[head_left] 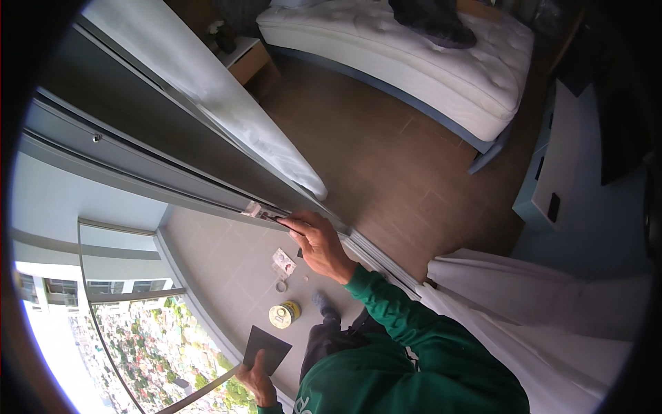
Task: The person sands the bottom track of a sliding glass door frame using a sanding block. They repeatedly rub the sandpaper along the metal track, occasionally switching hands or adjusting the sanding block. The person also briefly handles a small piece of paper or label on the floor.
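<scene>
My right hand (318,245) is raised to the grey sliding-door frame (172,181), fingers pinched round a slim dark-handled tool (280,221). The tool points left along the frame. By its tip is a small whitish patch (252,209); whether this belongs to the tool or to the frame I cannot tell. Low on the left, my left hand (258,381) grips a dark grey square sheet (267,349) by its lower edge, held out over the balcony floor.
On the balcony tiles (210,238) stand a yellow-labelled can (284,314), a tape roll (281,286) and a printed packet (283,262). A glass railing (131,297) borders the left. Indoors are a bed (414,76), white curtains (496,290) and a wall shelf (552,159).
</scene>
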Demonstrator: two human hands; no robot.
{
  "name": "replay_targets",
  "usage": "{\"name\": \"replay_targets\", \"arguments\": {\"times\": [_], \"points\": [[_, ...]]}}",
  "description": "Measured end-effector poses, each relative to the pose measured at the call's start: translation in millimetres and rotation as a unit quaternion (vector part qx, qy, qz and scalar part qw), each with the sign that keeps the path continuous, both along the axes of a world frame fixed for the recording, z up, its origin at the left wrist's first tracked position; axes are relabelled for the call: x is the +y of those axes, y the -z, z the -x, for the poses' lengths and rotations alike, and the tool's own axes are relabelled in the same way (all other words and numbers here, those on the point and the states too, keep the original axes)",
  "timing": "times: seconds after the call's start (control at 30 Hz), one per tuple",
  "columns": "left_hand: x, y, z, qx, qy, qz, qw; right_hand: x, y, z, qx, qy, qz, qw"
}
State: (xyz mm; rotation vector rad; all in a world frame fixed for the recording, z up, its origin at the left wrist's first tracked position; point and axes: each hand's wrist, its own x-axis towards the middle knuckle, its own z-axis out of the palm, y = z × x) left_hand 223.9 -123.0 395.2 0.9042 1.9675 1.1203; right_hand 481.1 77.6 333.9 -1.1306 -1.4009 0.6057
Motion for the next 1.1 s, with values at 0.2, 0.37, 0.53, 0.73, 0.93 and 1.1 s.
{"name": "replay_targets", "arguments": {"times": [0.2,0.37,0.53,0.73,0.93,1.1], "points": [[0,2,0,-0.005,-0.003,-0.009,1.0,-10,3,10,0.083,0.056,0.016,0.995],[-8,4,1,0.015,-0.017,-0.004,1.0,-2,-6,18,0.072,0.043,0.039,0.996],[-14,2,-1,0.021,-0.03,-0.009,0.999,4,-11,27,0.057,0.045,0.019,0.997],[-12,1,2,0.01,-0.02,0.006,1.0,9,-18,4,-0.032,0.022,-0.014,0.999],[2,13,34,-0.044,-0.007,-0.031,0.999,-49,-5,-6,0.011,0.018,0.072,0.997],[12,18,65,-0.127,0.028,-0.068,0.989,-134,29,22,0.067,-0.008,0.226,0.972]]}}
